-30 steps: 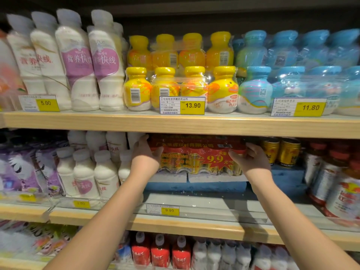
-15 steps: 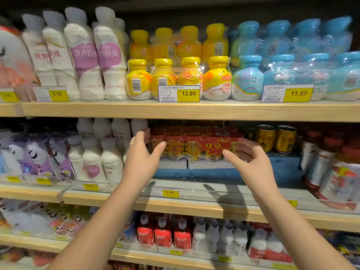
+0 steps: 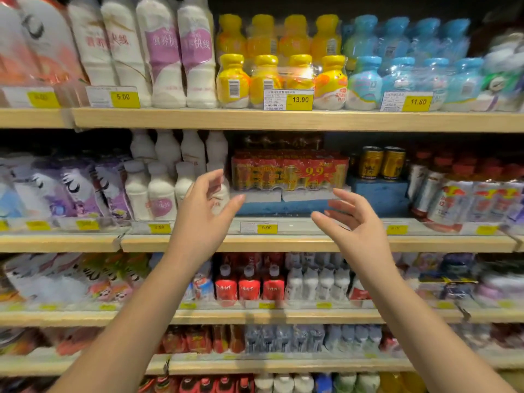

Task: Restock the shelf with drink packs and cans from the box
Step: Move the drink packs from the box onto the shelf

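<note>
A red shrink-wrapped drink pack [image 3: 289,170] marked 9.9 sits on white and blue foam blocks [image 3: 283,204] on the middle shelf [image 3: 283,243]. My left hand [image 3: 204,214] hovers in front of the shelf, below and left of the pack, fingers spread and holding nothing. My right hand [image 3: 357,222] hangs below and right of the pack, fingers apart and empty. Two gold cans [image 3: 381,163] stand on a blue block just right of the pack. The box is out of view.
White bottles [image 3: 158,182] crowd the shelf left of the pack, red-capped bottles [image 3: 453,191] fill the right. The upper shelf [image 3: 283,120] carries yellow [image 3: 280,78] and blue bottle packs [image 3: 402,75]. Lower shelves hold more bottles. Price tags line the shelf edges.
Both hands let go of the red pack and drew back from the shelf toward me, opening. The camera view tilted down, showing more lower shelves.
</note>
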Motion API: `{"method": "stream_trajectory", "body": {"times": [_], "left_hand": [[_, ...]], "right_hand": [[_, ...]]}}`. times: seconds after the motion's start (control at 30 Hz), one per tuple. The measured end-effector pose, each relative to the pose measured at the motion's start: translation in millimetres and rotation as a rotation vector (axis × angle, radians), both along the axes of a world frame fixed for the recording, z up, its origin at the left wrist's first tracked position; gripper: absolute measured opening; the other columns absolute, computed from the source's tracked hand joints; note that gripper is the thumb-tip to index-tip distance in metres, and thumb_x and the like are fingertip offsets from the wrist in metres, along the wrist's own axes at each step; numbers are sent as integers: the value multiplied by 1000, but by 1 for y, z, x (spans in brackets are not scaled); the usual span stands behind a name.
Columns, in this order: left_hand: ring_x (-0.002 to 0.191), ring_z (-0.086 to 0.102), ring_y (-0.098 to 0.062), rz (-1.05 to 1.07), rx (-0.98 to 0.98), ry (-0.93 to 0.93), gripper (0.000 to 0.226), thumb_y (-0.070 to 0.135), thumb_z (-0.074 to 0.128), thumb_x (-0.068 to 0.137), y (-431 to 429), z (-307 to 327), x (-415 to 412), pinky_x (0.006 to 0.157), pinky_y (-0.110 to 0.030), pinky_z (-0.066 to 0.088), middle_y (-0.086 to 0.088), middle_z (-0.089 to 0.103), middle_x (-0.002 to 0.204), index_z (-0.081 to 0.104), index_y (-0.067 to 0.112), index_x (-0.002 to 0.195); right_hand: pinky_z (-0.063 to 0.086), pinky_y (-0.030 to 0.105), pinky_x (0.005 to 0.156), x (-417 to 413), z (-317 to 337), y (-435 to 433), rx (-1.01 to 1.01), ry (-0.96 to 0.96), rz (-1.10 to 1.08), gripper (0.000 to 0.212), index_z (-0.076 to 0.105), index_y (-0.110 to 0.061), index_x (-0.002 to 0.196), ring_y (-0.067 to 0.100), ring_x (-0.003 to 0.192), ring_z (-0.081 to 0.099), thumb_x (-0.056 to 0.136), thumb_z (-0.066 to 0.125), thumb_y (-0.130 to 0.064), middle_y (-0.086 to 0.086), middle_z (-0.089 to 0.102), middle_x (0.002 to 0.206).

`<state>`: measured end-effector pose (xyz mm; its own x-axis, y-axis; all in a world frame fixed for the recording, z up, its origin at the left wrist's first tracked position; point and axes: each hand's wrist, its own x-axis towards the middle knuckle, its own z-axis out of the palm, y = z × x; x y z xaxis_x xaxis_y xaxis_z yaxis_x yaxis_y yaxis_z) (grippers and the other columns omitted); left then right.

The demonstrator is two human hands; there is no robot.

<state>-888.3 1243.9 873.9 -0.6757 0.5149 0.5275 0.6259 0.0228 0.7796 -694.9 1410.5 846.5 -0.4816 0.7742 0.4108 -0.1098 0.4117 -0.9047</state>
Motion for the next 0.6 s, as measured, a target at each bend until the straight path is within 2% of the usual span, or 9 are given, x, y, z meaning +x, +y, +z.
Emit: {"method": "stream_trajectory", "body": {"times": [0.17,0.3,0.47,0.6], "left_hand": [[130,48,-2,-93,-11,-39,61,39,70,89,-44,-29,2,110,-26,39,9,53,141,46,24,144],[129,50,1,-158,-26,-139,60,39,70,89,-67,-69,3,111,-34,43,10,54,138,46,25,142],[129,48,1,-171,-116,-239,64,41,68,89,-90,-127,15,110,-33,44,10,51,141,43,25,146],[128,48,7,-183,-203,-342,62,41,68,89,-100,-184,20,110,-30,43,16,52,139,43,30,145]], "right_hand": [[58,28,92,13,-29,-51,-39,-33,-39,58,57,-35,135,0,110,67,83,83,-31,-13,66,125],[59,22,87,23,-59,-82,-46,-111,-53,56,55,-35,135,-7,104,66,85,81,-31,-13,65,124],[56,21,93,36,-112,-105,-83,-222,-8,62,55,-31,139,3,114,67,84,82,-31,-9,66,127],[56,29,98,42,-173,-116,-183,-307,66,63,55,-33,139,7,117,66,83,83,-27,-10,66,128]]}}
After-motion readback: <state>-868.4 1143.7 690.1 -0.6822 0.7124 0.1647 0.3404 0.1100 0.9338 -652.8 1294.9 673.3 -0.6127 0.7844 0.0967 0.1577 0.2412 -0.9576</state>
